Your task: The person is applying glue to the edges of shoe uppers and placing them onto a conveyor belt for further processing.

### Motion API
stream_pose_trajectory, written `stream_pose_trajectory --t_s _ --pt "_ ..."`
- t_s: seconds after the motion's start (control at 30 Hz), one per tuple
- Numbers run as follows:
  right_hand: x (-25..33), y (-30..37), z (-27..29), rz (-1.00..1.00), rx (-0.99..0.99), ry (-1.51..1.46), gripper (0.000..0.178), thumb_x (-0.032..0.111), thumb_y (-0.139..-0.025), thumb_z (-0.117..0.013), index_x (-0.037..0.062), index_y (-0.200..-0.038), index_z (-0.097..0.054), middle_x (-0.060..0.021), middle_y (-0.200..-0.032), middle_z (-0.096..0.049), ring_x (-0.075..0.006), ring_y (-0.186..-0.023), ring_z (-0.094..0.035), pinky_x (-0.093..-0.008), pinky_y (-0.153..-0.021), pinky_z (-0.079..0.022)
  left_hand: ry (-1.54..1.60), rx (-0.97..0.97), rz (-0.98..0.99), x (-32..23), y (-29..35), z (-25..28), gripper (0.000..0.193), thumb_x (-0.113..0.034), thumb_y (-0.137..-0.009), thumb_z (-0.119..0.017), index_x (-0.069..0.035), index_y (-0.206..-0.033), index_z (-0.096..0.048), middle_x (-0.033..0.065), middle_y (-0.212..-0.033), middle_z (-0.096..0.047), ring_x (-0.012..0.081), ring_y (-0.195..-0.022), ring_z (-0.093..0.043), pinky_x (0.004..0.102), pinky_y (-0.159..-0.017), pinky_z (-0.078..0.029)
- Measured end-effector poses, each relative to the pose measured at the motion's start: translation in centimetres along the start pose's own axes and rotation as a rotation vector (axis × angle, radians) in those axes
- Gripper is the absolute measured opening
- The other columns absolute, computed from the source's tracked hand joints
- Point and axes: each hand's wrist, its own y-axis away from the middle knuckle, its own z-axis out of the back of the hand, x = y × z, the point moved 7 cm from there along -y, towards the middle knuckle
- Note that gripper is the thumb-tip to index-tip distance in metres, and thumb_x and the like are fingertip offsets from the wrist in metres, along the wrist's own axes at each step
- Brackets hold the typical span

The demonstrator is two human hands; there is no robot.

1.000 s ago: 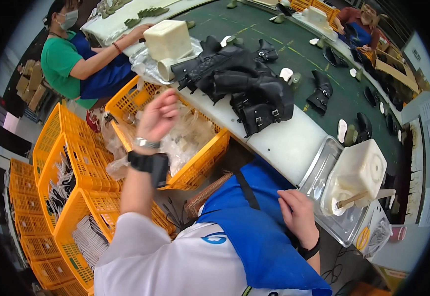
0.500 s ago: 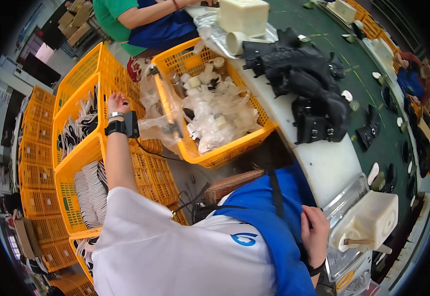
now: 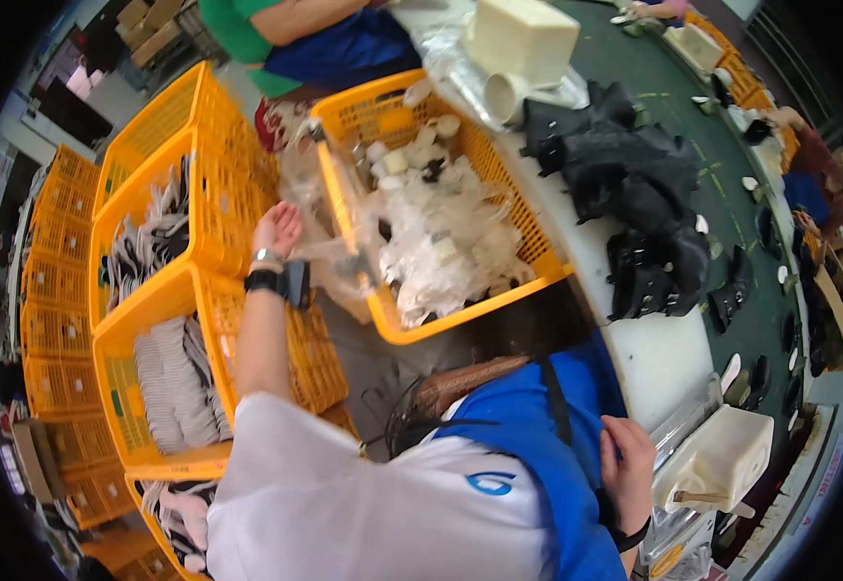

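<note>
My left hand (image 3: 278, 230), a dark band and a light bracelet at its wrist, hangs in the air beside the yellow crates. Its fingers are loosely bent and apart, with nothing in them. Closest to it are a yellow crate of grey-and-black insoles (image 3: 155, 237) and clear plastic bags (image 3: 315, 208) draped over a yellow basket's side. Below it, another crate holds neat rows of pale, striped insoles (image 3: 175, 378). At my right side, near the blue apron (image 3: 562, 465), my right hand (image 3: 628, 463) is empty, fingers slightly curled and apart. A cream plastic container (image 3: 717, 460) stands beside it.
A yellow basket (image 3: 538, 284) holds crumpled plastic and small white pieces. Black boots (image 3: 634, 184) lie along the white bench edge (image 3: 654, 353) by a green conveyor (image 3: 668, 82) carrying shoe parts. A co-worker in green (image 3: 238, 34) sits ahead; cables lie on the floor.
My left hand has moved right, away from the insole crate, and its fingers have loosened. The whole view has shifted a little. My right hand stays near my side.
</note>
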Motion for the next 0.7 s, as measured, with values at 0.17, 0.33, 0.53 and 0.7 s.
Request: stream_pose_trajectory --t_s 0.17,0.33,0.53,0.7 --pt "-0.9 0.4 1.0 0.105 -0.049 0.027 0.020 -0.001 -0.071 -0.060 0.0035 -0.090 -0.061 -0.0117 -0.079 -0.060 -0.0286 -0.072 -0.058 -0.0355 -0.063 -0.048 0.039 0.523 -0.153 -1.7 12.3 -16.0 0.020 -0.019 -0.090 -0.046 -0.003 -0.098 -0.055 0.0092 -0.097 -0.060 0.0203 -0.097 -0.056 0.0326 -0.089 -0.044" --pt "-3.1 3.0 3.6 0.125 -0.175 -0.046 0.022 0.000 -0.071 -0.059 0.0042 -0.092 -0.061 -0.0105 -0.082 -0.060 -0.0270 -0.073 -0.058 -0.0344 -0.063 -0.049 -0.001 1.085 0.060 7.6 28.3 -35.6 0.021 -0.015 -0.087 -0.049 -0.001 -0.102 -0.054 0.0119 -0.102 -0.059 0.0199 -0.098 -0.056 0.0318 -0.087 -0.046" --pt "-6.2 7.5 7.9 -0.024 -0.448 -0.083 0.012 0.006 -0.073 -0.063 0.0043 -0.085 -0.063 -0.0090 -0.073 -0.061 -0.0254 -0.063 -0.059 -0.0328 -0.056 -0.048 -0.479 1.630 0.343 26.7 50.2 -44.9 0.024 -0.017 -0.088 -0.049 -0.001 -0.105 -0.054 0.0091 -0.105 -0.058 0.0155 -0.096 -0.056 0.0277 -0.083 -0.046" --pt "-9.5 9.2 9.3 -0.135 -0.451 -0.154 0.010 0.013 -0.072 -0.068 0.0047 -0.069 -0.062 -0.0088 -0.063 -0.059 -0.0250 -0.055 -0.058 -0.0313 -0.049 -0.045 -0.564 1.757 0.532 33.5 56.8 -50.0 0.021 -0.020 -0.089 -0.049 -0.003 -0.099 -0.056 0.0017 -0.085 -0.058 0.0067 -0.072 -0.055 0.0187 -0.062 -0.044"
